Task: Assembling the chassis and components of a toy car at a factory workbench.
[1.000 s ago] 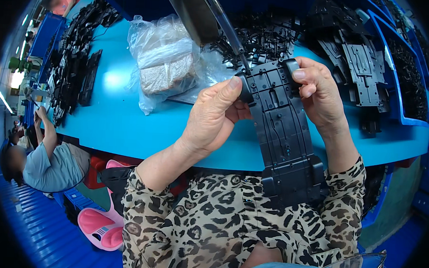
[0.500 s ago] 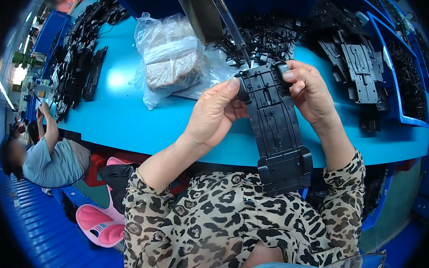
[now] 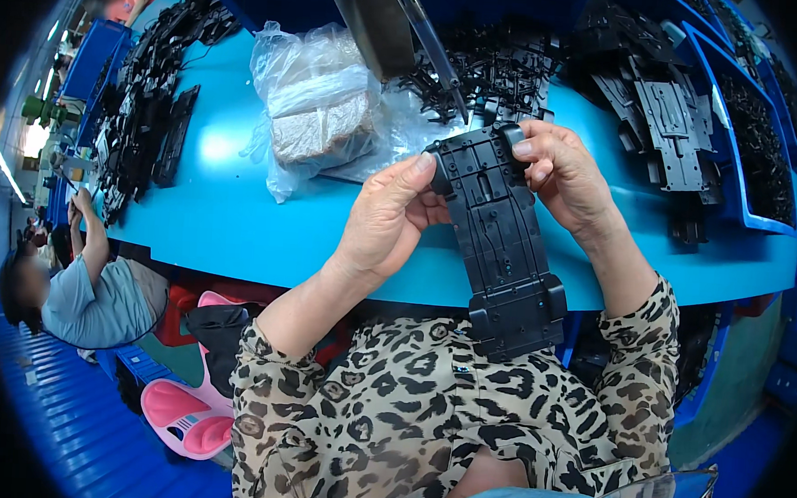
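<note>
Between my hands is a long black plastic chassis plate with raised ribs, screw holes and curved side guards. My left hand pinches its far left corner, thumb on top and fingers curled beneath. At the far right corner my right hand grips the curved guard between thumb and fingers. The plate tilts down toward my body, its near end against my leopard-print shirt. Just beyond the far end hangs the thin tip of a tool with a metal shaft; whether it touches the plate I cannot tell.
A plastic-wrapped block lies on the blue table. Small black parts are heaped behind it. More chassis plates are stacked at right, beside a blue bin of black parts. Another person sits at far left.
Both hands have shifted slightly left with the chassis plate, keeping their hold on its far corners. The surrounding piles look the same.
</note>
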